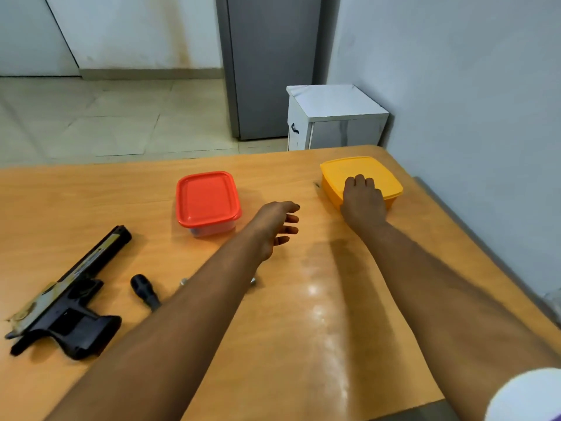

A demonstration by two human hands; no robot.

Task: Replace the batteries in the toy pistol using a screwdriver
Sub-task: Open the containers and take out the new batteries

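Bright even light, glare streak on table (318,299), wide-angle edge warp

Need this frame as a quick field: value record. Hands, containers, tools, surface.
surface: wooden table
left hand: open, fingers spread, above the table between the two containers, holding nothing
right hand: palm down on the yellow container's lid
yellow container: lid on, far right of table
red container: lid on, centre, untouched
toy pistol: lying flat, near left, untouched
screwdriver: beside the pistol, shaft partly hidden by left forearm
batteries: none visible
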